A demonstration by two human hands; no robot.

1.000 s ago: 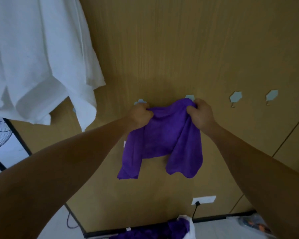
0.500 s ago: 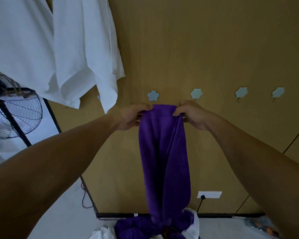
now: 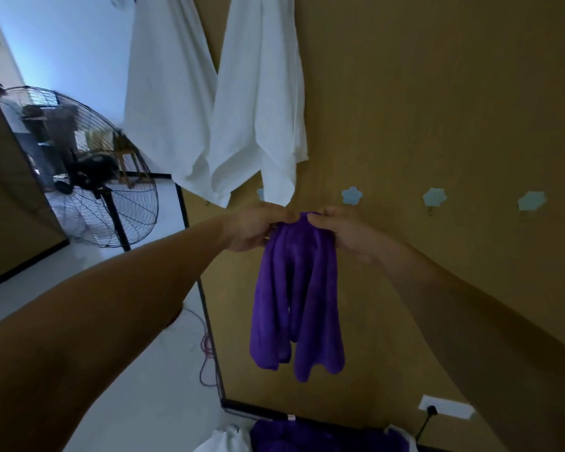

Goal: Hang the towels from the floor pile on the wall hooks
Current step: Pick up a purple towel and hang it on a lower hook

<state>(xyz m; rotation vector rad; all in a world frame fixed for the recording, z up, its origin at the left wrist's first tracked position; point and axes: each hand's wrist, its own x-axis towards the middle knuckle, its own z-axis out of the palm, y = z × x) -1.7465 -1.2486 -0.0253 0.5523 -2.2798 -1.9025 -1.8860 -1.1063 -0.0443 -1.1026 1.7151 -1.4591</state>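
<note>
A purple towel hangs bunched in front of the wooden wall, gripped at its top edge by both hands. My left hand and my right hand pinch the gathered top close together, just below a row of pale blue flower-shaped wall hooks. Two more bare hooks sit further right. Two white towels hang higher up on the wall at the left. The floor pile of purple and white towels lies at the bottom edge.
A black standing fan stands on the pale floor at the left. A pink cable trails along the wall base. A white wall socket with a black plug sits low at the right.
The view swung left and the fan came into sight. My hands drew closer together, bunching the towel's top edge, and the towel's lower end lifted clear of the floor pile.
</note>
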